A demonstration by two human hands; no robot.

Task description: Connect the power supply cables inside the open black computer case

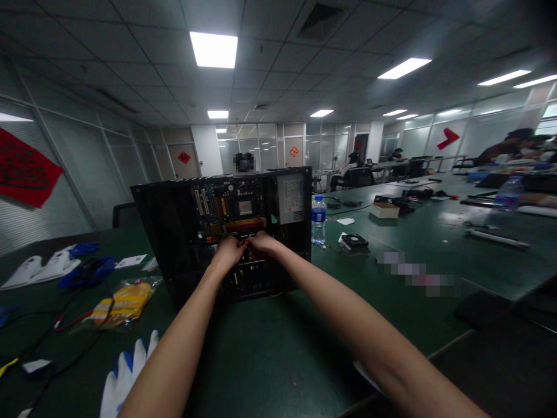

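An open black computer case (174,232) stands upright on the green table (278,354), its motherboard (230,212) facing me. Both my arms reach into it. My left hand (228,252) and my right hand (262,242) meet at the lower edge of the motherboard, fingers pinched together around small red wires or a connector (245,239). What exactly each hand grips is too small to make out. A silver power supply (290,198) sits in the case's upper right corner.
A water bottle (318,219) stands right of the case, a small fan (354,241) beyond it. White-and-blue gloves (126,371) lie near my left arm, a yellow packet (122,303) and blue items (85,271) farther left. Other people sit at far tables to the right.
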